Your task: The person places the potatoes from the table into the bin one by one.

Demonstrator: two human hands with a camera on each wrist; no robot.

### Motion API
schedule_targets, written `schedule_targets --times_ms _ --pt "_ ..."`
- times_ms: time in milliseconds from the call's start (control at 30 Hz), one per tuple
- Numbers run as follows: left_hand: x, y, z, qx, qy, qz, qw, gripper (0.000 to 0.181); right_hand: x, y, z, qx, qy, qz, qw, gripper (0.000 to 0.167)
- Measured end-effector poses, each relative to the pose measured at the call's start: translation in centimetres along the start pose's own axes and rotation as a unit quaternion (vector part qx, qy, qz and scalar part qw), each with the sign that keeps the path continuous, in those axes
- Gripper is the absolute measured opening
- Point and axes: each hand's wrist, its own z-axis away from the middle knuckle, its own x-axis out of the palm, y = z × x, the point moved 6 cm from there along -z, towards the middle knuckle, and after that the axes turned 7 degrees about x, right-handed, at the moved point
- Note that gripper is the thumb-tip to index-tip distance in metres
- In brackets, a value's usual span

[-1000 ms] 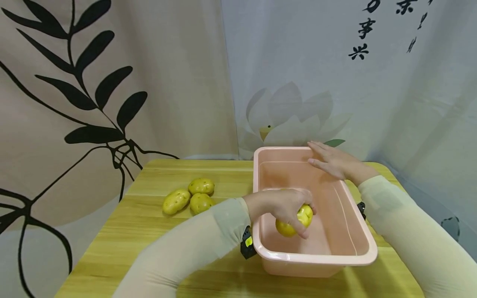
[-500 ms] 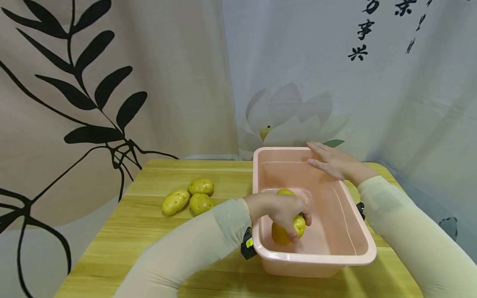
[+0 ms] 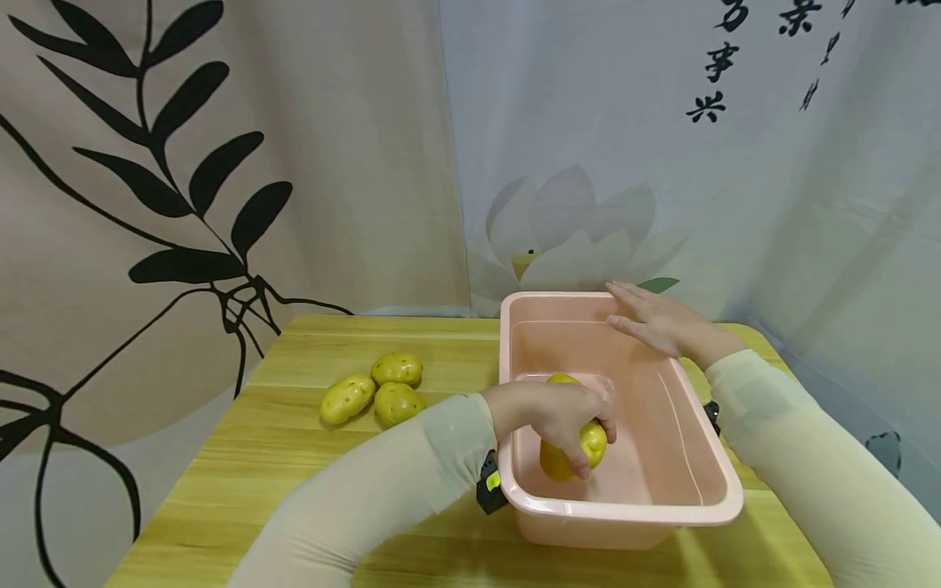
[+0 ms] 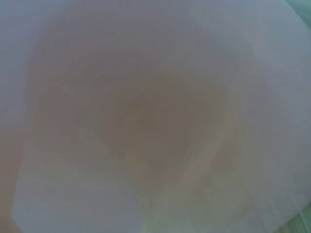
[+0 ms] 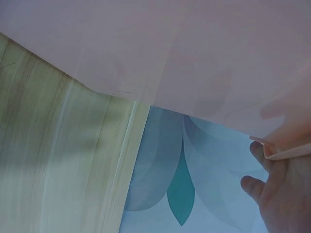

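In the head view, my left hand (image 3: pixel 562 416) is down inside a pink plastic basin (image 3: pixel 621 513). It grips a yellow potato (image 3: pixel 593 441), fingers on the far side and thumb on the near side. Partly covered by that hand, a second potato (image 3: pixel 563 378) shows just behind it in the basin. At the far right corner, my right hand (image 3: pixel 657 322) holds the basin's rim, with the thumb inside. The right wrist view shows fingertips (image 5: pixel 252 187) outside, below the rim. Only the basin's blurred wall (image 4: pixel 146 121) fills the left wrist view.
Three more potatoes (image 3: pixel 397 402) lie together on the wooden table (image 3: pixel 243 482), left of the basin. Behind the table hangs a printed curtain (image 3: pixel 367 163) with leaves, a lotus and characters. The basin's near wall stands a little back from the table's front.
My left hand has shifted slightly left and toward me with the potato, lower in the basin, and the second potato has come into view behind it. My right hand stays on the rim.
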Motion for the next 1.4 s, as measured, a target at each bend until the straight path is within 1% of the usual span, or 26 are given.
schedule_targets --times_ms 133,300,400,533,600,833,933,1067,1267,1400 --pt "0.1 0.0 -0.2 0.003 0.002 -0.009 1.0000 0.049 0.0 0.0 0.0 -0.003 -0.005 -0.002 1.0000 0.073" --pt "0.3 -0.1 -0.3 0.001 -0.008 0.000 1.0000 0.048 0.1 0.2 0.0 -0.004 -0.004 -0.003 1.0000 0.074" --pt "0.4 0.0 -0.3 0.003 -0.016 0.026 0.9995 0.046 0.2 0.4 0.0 -0.002 0.001 -0.004 1.0000 0.073" --pt "0.5 0.0 -0.4 0.010 -0.015 0.069 0.9974 0.040 0.3 0.5 0.0 -0.003 0.003 -0.007 1.0000 0.072" --pt "0.4 -0.1 -0.4 0.016 -0.007 0.078 0.9968 0.038 0.3 0.5 0.0 -0.004 0.001 -0.006 1.0000 0.073" --pt "-0.2 0.0 -0.3 0.026 0.024 0.060 0.9975 0.041 0.2 0.2 0.0 -0.007 -0.008 0.005 0.9999 0.072" --pt "-0.3 0.1 -0.2 0.026 0.034 0.062 0.9971 0.042 0.1 0.0 0.1 -0.006 -0.010 0.005 0.9999 0.072" --pt "-0.6 0.0 -0.1 0.025 0.052 0.078 0.9953 0.043 0.1 0.0 0.2 -0.007 -0.011 0.003 0.9999 0.073" --pt "-0.7 0.0 0.1 0.021 0.062 0.081 0.9945 0.045 0.1 0.0 0.1 -0.009 -0.010 0.005 0.9999 0.073" --pt "-0.7 0.0 0.1 0.024 0.068 0.086 0.9937 0.048 0.0 -0.1 0.0 -0.011 -0.009 0.006 0.9999 0.073"
